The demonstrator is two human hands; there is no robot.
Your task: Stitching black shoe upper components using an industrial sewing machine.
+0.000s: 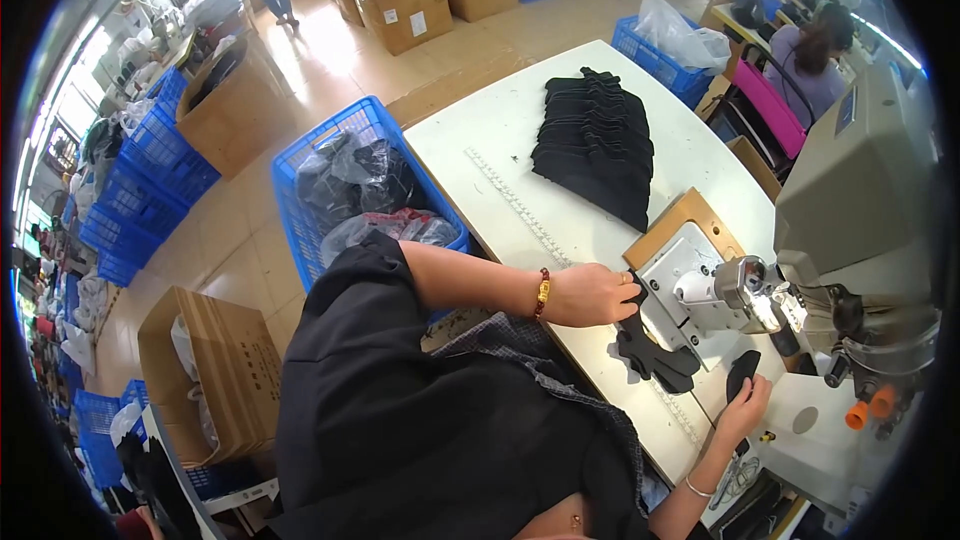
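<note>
My left hand point(597, 295) is closed at the left edge of the sewing machine's metal plate point(665, 285), its fingers on a black fabric piece point(640, 287). Just below it, several dark cut pieces point(655, 360) lie loosely on the white table point(480, 130). My right hand point(745, 408) pinches a small, rounded black fabric piece point(742, 370) to the right of those pieces. Between and beyond my hands stands the sewing machine head point(745, 290). Its needle area is partly hidden by the machine's parts and glare.
Layered black fabric pieces point(595, 135) rest at the table's far side. A measuring tape strip point(515, 202) runs along the table. To the left is a blue basket point(375, 115) of bagged goods, with a cardboard box point(235, 360) farther left. A person point(815, 55) sits at the far right.
</note>
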